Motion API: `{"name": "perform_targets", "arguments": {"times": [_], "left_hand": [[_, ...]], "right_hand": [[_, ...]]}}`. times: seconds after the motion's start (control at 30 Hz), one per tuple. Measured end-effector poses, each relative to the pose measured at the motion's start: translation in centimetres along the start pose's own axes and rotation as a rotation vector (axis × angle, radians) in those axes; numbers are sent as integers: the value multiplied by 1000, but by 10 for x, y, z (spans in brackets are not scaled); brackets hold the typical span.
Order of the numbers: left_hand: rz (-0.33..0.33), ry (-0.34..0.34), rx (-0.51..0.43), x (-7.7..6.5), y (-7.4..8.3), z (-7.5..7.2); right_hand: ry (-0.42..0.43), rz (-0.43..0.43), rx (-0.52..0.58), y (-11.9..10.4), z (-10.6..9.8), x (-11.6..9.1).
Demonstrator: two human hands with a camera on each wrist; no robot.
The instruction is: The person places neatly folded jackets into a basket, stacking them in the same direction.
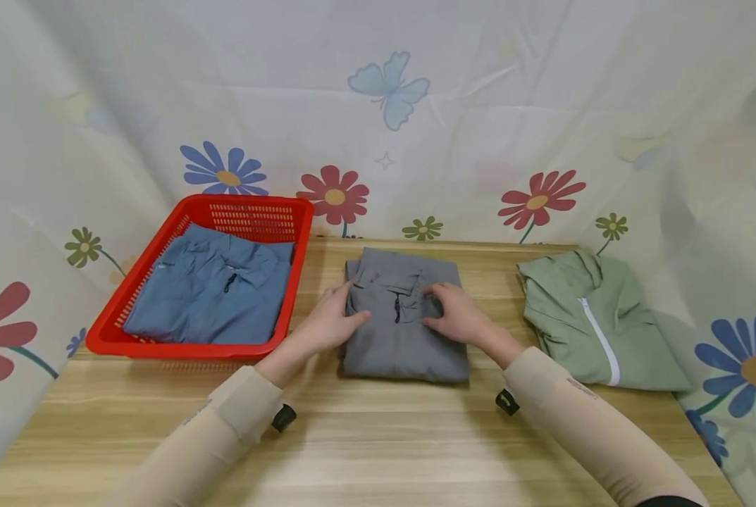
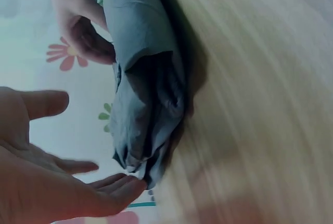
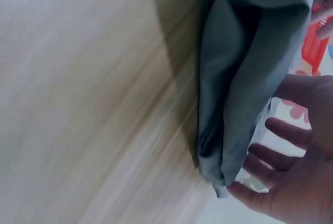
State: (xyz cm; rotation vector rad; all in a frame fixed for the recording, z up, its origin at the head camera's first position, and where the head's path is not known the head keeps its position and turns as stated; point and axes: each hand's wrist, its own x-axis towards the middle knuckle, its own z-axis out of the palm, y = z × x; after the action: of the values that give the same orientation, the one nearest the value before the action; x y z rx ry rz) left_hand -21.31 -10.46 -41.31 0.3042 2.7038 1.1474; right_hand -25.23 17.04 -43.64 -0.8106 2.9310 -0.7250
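A folded grey jacket (image 1: 390,352) with a short black zipper pull lies on the wooden table in front of me. My left hand (image 1: 333,320) is at its left edge, thumb apart and fingers extended; in the left wrist view, fingertips (image 2: 132,186) reach the cloth at one corner. Over the opposite side is my right hand (image 1: 459,315), its thumb and fingers spread around the collar area. Seen from the right wrist, the layered side of the grey jacket (image 3: 250,78) faces the camera and loosely bent fingers (image 3: 278,159) are close along its upper face.
To the left stands a red plastic basket (image 1: 301,282) holding a folded blue jacket (image 1: 213,303). A folded green jacket (image 1: 580,310) with a white zipper lies on the right part of the table (image 1: 390,451). Behind hangs a flower-printed curtain (image 1: 454,162).
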Motion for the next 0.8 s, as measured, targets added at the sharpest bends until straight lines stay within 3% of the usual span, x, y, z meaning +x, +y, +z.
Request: {"name": "perform_targets", "arguments": {"times": [0.2,0.33,0.43,0.53,0.8], "left_hand": [[-81,31,-152,9,-8,5],[-148,29,-269,15,-11,7],[-206,24,-335,19,-13,7],[-242,35,-390,22,-13,7],[-284,47,-493,30,-9,10]], "right_hand": [[61,153,-3,12,-14,-7],[-27,317,75,20,-29,-11],[-105,392,119,25,-36,-15],[-139,404,109,29,-37,-17],[-136,359,100,31,-32,-15]]}}
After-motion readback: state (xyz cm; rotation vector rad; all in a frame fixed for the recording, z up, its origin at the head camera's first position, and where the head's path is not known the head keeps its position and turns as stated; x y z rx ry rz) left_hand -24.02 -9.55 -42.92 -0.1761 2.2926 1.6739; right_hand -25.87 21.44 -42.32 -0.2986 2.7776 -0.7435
